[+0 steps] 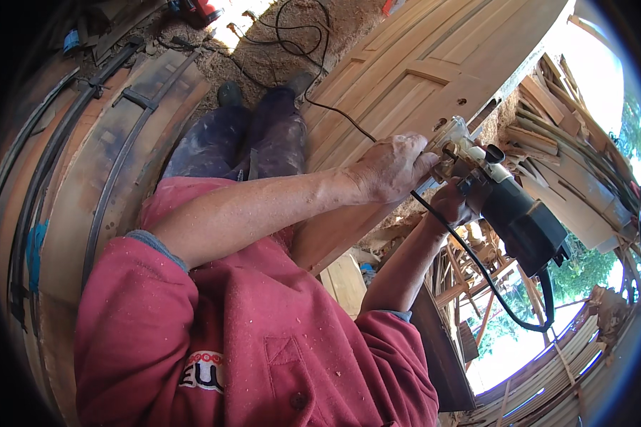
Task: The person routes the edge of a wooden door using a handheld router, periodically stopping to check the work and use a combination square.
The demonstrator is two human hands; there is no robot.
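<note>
A black corded trim router (523,220) with a clear base is at the edge of a panelled wooden door (406,92). My left hand (392,169) reaches across from the left and is closed on the router's base, its fingertips partly hidden. My right hand (454,203) is wrapped round the router's lower side, partly hidden behind the tool and its cord. Round holes (461,102) pierce the door close to the router, and a dark slot (486,112) shows in its edge. Whether the bit touches the wood is hidden.
The power cord (477,263) loops below the router, passes under my left hand and coils on the sawdust-covered floor (363,28). Boards with black bar clamps (110,171) stand at left. Scrap timber (563,135) is piled at right. A red tool (199,11) lies at the far left.
</note>
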